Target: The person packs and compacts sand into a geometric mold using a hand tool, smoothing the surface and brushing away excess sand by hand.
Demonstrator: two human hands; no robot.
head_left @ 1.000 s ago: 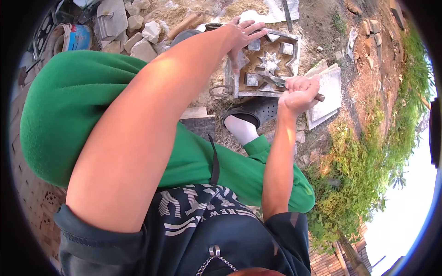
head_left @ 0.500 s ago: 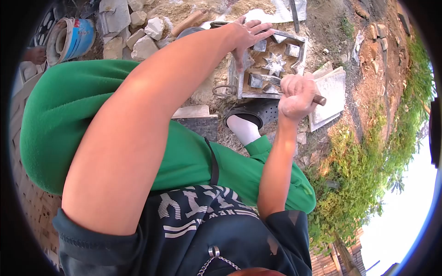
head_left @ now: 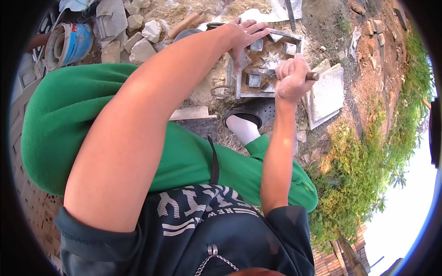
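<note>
A metal mould frame (head_left: 238, 85) lies on the ground, with a star-shaped piece and several metal blocks (head_left: 253, 80) set in it and brown sandy material between them. My left hand (head_left: 244, 37) rests on the mould's left side, fingers spread, holding nothing. My right hand (head_left: 291, 79) is closed around a small flat-bladed trowel (head_left: 313, 76) by its wooden handle. Its grey blade points left over the mould, beside the star (head_left: 271, 60); whether it touches the sand I cannot tell. My right fingers hide part of the star and frame.
Thin pale slabs (head_left: 328, 96) lie right of the mould. My shoe (head_left: 262, 110) is close below it. Stone chunks (head_left: 142, 49), a wooden roller-like piece (head_left: 185, 24) and a blue-white bucket (head_left: 77, 43) are to the left, with another person's arm (head_left: 37, 42) beside the bucket.
My right hand has moved slightly left and up with the trowel, and its blade now lies flatter, closer to the star. My left hand stays spread on the mould's side.
</note>
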